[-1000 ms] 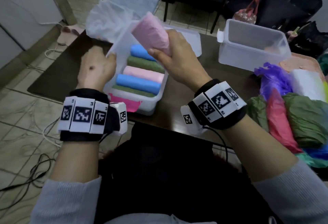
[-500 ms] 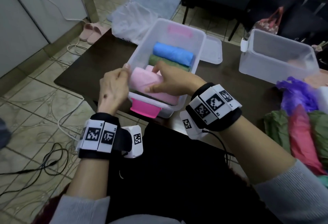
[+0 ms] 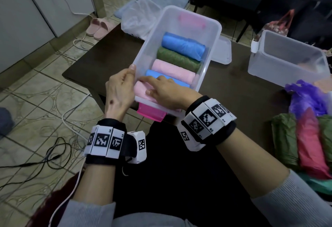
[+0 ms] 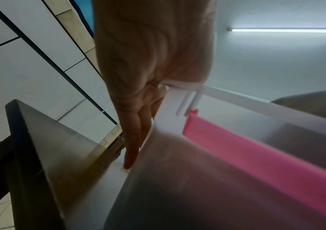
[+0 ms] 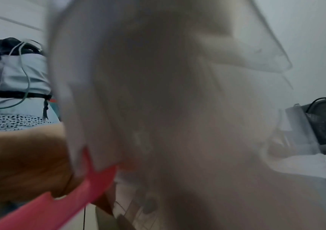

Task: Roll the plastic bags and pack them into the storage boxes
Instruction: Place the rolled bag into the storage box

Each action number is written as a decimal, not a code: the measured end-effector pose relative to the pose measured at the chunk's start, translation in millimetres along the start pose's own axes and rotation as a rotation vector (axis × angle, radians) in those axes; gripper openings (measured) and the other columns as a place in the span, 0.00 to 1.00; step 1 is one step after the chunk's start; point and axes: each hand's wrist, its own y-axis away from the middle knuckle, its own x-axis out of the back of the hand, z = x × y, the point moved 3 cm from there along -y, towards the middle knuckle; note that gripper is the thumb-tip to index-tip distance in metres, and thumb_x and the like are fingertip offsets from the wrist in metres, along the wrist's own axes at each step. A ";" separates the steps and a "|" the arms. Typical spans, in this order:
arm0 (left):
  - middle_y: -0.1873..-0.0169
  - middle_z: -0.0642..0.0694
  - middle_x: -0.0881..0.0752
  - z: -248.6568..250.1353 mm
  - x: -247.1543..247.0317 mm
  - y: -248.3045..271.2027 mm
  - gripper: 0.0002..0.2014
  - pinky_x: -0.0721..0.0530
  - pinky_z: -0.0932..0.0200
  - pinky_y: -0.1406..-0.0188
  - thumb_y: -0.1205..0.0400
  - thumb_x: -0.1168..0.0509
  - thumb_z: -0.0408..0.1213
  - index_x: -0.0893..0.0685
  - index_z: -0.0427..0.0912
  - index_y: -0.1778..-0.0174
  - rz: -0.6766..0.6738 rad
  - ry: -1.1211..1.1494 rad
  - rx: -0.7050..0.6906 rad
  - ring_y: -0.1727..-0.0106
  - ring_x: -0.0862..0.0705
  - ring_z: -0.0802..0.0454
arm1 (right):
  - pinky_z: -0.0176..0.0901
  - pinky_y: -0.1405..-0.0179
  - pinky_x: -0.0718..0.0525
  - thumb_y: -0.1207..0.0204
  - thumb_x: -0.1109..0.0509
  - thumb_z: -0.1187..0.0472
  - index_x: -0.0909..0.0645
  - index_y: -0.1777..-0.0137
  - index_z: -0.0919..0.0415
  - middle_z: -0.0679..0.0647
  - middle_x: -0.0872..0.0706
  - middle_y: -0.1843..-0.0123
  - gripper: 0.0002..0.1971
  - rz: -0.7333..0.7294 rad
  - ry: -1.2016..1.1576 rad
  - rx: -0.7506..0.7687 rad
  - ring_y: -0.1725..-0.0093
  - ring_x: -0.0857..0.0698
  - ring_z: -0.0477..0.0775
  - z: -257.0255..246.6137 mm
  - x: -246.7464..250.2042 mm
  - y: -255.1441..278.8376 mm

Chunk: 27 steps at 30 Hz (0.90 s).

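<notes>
**Pink roll seated at the near end of the box**

The pink roll point(image 3: 141, 89) lay under the right hand point(image 3: 168, 91), down in the near end of the storage box point(image 3: 212, 28). A second earlier that hand had held it up in the air above the box; half a second earlier it was just coming down onto the rolls at the near wall. Now the right fingers point(image 3: 146, 79) were stretched fairly straight and a little apart, pressing flat on the roll rather than gripping it. Just beyond the fingertips came a blue roll point(image 3: 179, 82), then a pink one point(image 3: 173, 71), a green one point(image 3: 177, 59) and another blue one point(image 3: 183, 46).

The left hand point(image 3: 119, 90) gripped the box's near left corner, thumb along the rim and fingers point(image 4: 136, 130) down the outer wall, close together. It had been holding the box on that side before as well.

In my judgement this roll was as good as packed. Beyond the farthest roll the box showed room for more. Well to the right of the right hand stood a second storage box point(image 3: 287, 75), and nearer, loose bags point(image 3: 307, 142) waited unrolled, so much of the task remained.
</notes>
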 end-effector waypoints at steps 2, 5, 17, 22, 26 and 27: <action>0.76 0.44 0.30 -0.3 -0.2 -0.5 0.24 0.35 0.62 0.74 0.13 0.47 0.49 0.25 0.37 0.70 0.002 -0.006 0.003 0.70 0.33 0.48 | 0.51 0.30 0.38 0.14 0.45 0.56 0.44 0.20 0.48 0.64 0.33 0.27 0.24 -0.013 -0.013 -0.008 0.28 0.32 0.65 1.0 -0.7 -2.3; 0.73 0.41 0.30 -0.8 -1.2 -2.7 0.26 0.35 0.67 0.76 0.13 0.48 0.49 0.24 0.29 0.65 -0.004 -0.029 -0.012 0.70 0.34 0.49 | 0.52 0.28 0.37 0.18 0.38 0.56 0.42 0.21 0.50 0.61 0.32 0.25 0.27 0.005 -0.047 -0.008 0.27 0.32 0.63 3.1 1.8 -8.2; 0.68 0.39 0.25 11.0 -6.4 -14.4 0.27 0.42 0.56 0.69 0.13 0.48 0.49 0.22 0.26 0.61 -0.048 -0.094 0.028 0.62 0.30 0.44 | 0.56 0.20 0.50 0.30 0.48 0.79 0.39 0.22 0.65 0.69 0.45 0.20 0.33 0.932 -0.362 -0.383 0.20 0.47 0.67 48.2 39.9 17.9; 0.71 0.41 0.25 14.1 -10.0 -20.6 0.26 0.38 0.56 0.64 0.13 0.47 0.49 0.25 0.34 0.71 -0.092 -0.105 0.101 0.58 0.27 0.42 | 0.58 0.40 0.18 0.24 0.46 0.73 0.26 0.35 0.72 0.70 0.19 0.39 0.18 0.809 -1.081 -0.506 0.39 0.18 0.69 76.5 32.4 14.0; 0.65 0.38 0.23 17.0 -12.5 -23.8 0.25 0.41 0.58 0.68 0.14 0.47 0.50 0.24 0.35 0.69 -0.117 -0.130 0.136 0.58 0.28 0.41 | 0.52 0.50 0.17 0.21 0.46 0.70 0.22 0.40 0.72 0.71 0.17 0.41 0.16 0.778 -1.098 -0.483 0.47 0.15 0.62 89.6 29.1 5.7; 0.63 0.38 0.23 16.0 -13.4 -24.7 0.24 0.38 0.58 0.65 0.14 0.47 0.51 0.24 0.38 0.69 -0.126 -0.128 0.148 0.57 0.27 0.41 | 0.53 0.47 0.17 0.21 0.47 0.69 0.21 0.41 0.72 0.72 0.18 0.41 0.16 0.773 -1.098 -0.473 0.46 0.15 0.63 92.4 28.0 3.9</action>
